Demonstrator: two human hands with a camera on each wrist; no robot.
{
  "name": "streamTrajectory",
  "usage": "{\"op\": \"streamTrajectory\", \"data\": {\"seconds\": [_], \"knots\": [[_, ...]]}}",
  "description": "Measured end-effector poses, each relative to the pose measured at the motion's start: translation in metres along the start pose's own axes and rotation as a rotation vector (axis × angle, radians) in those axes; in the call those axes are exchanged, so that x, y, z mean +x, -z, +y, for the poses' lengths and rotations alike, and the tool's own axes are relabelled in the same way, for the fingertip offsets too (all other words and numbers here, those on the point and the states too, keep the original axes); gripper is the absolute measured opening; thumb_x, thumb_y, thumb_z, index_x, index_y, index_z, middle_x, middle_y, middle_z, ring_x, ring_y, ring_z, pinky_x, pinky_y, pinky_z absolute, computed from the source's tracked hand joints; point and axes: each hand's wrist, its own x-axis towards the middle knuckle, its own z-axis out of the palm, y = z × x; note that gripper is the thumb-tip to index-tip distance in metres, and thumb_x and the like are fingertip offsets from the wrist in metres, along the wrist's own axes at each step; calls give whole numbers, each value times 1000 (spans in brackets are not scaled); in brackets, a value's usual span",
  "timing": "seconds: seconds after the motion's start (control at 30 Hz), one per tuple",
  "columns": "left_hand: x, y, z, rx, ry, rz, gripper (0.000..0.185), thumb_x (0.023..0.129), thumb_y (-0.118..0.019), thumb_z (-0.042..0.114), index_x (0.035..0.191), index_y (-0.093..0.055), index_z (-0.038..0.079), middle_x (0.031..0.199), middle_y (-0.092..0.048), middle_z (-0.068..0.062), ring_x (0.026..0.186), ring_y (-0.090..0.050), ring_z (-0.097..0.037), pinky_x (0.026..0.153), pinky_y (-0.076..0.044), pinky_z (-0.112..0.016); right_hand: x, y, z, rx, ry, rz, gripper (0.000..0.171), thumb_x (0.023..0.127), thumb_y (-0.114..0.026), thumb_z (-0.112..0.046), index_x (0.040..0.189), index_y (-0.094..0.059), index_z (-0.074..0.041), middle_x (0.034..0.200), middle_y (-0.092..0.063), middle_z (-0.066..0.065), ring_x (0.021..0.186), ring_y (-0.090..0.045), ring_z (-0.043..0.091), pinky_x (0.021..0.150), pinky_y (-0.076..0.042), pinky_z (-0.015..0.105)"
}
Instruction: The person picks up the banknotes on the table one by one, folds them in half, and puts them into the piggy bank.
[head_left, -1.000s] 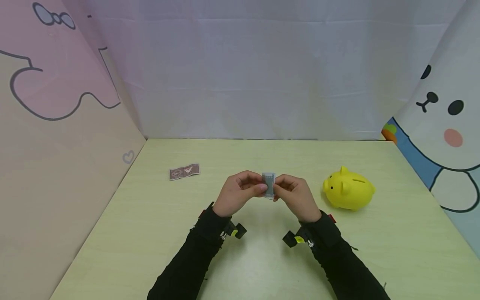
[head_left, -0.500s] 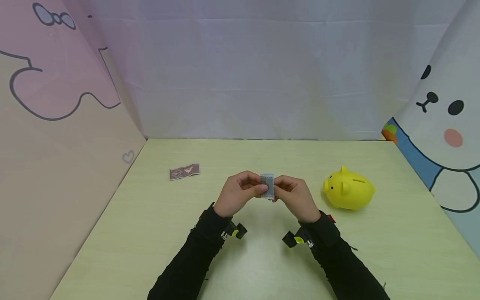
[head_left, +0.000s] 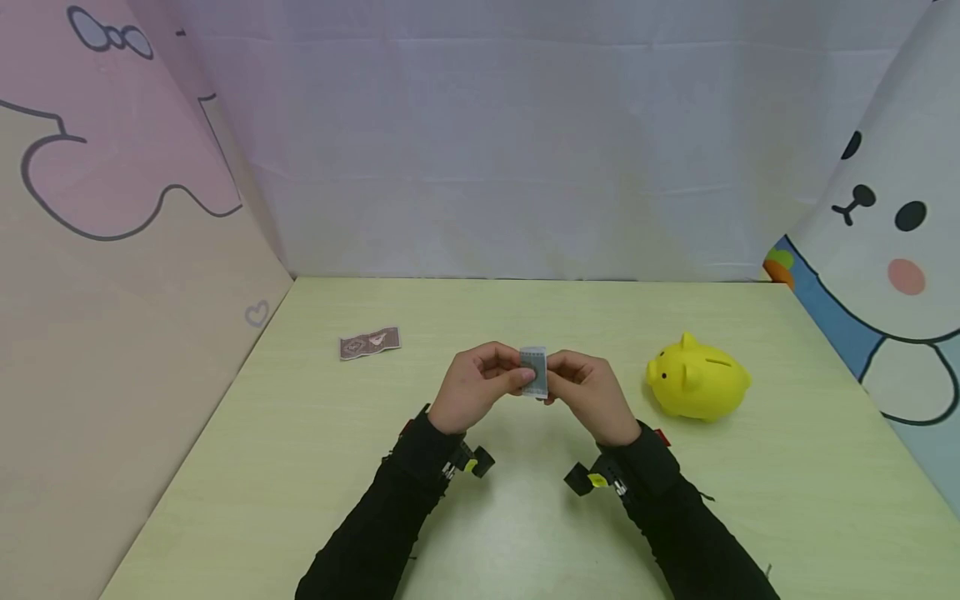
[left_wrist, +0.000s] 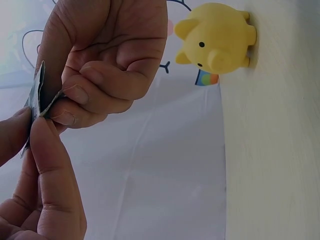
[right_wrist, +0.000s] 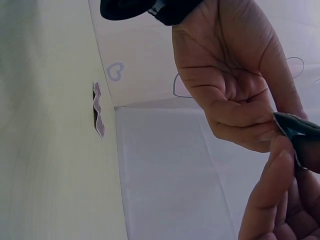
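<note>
Over the middle of the table, my left hand [head_left: 480, 385] pinches a folded grey-blue banknote [head_left: 534, 372] between thumb and fingers. From the other side my right hand [head_left: 596, 396] pinches the note's right edge. Seen from the left wrist, the paper [left_wrist: 36, 100] is edge-on, its layers standing apart in a V. The right wrist view also shows a gap between the folded layers of the note [right_wrist: 295, 120]; part of it is hidden by fingers. A yellow piggy bank [head_left: 697, 379] with a slot on top stands to the right of my right hand.
A brown banknote [head_left: 369, 343] with fold creases lies on the table [head_left: 517, 533] at the back left; the right wrist view shows it standing in waves. A white curtain [head_left: 510, 150] closes the back, and printed panels flank both sides.
The folded banknote has shifted slightly left and turned so that more of its face shows. Both hands keep hold of it and have barely moved.
</note>
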Motion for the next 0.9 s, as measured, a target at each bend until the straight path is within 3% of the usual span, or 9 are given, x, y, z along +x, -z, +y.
{"op": "streamTrajectory", "data": {"seconds": [0.37, 0.67, 0.9], "knots": [[-1, 0, 2, -5, -5, 5, 19, 91, -66, 2, 107, -63, -8, 97, -67, -13, 78, -65, -7, 73, -57, -24, 1, 2, 0, -45, -30, 0, 26, 101, -55, -16, 112, -67, 5, 92, -68, 0, 76, -62, 15, 72, -57, 25], [-1, 0, 3, -12, -4, 5, 19, 91, -67, 2, 106, -63, -8, 93, -67, -7, 77, -65, -7, 72, -57, -23, -1, 5, -1, -12, 34, 37, 34, 104, -48, -21, 114, -65, 8, 91, -68, -9, 79, -65, 12, 75, -58, 25], [-1, 0, 2, 3, 3, 12, 18, 91, -67, 3, 106, -64, -7, 95, -67, -10, 77, -65, -7, 72, -57, -23, -2, 4, -3, -9, 22, 50, 31, 100, -58, -17, 118, -64, 7, 91, -69, -10, 78, -65, 11, 75, -58, 25]]}}
